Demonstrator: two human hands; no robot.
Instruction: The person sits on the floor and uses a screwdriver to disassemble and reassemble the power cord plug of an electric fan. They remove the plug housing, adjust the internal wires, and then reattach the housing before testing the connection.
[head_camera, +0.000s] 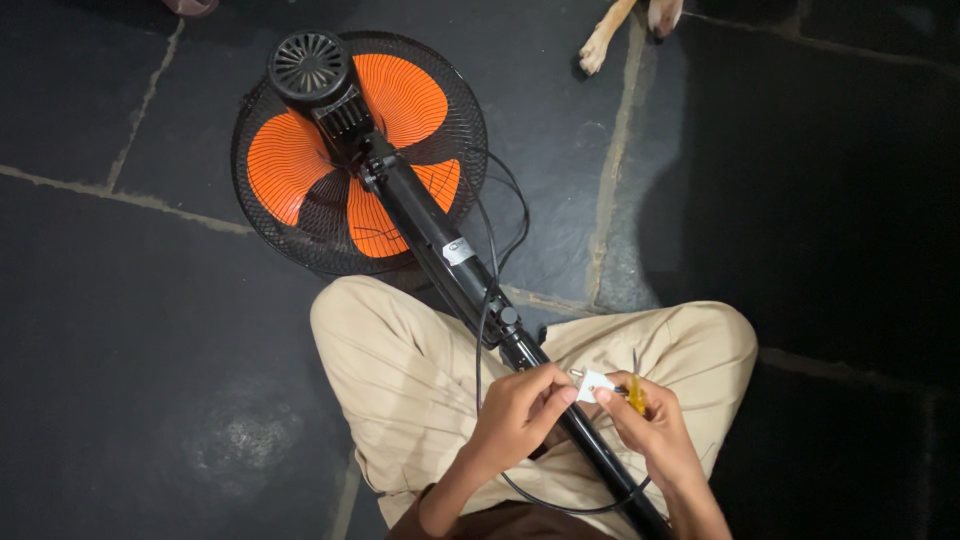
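Work sat at an early stage: left hand (520, 412) pinched the white plug (593, 382) over the lap, right hand (650, 425) gripped a yellow-handled screwdriver (636, 392) against it, casing apparently unopened, fan (360, 150) lying on floor (150, 400).

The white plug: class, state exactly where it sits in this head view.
The white plug is at lower centre-right, pinched between the left hand and right hand, just above the fan's black pole lying across the person's lap.
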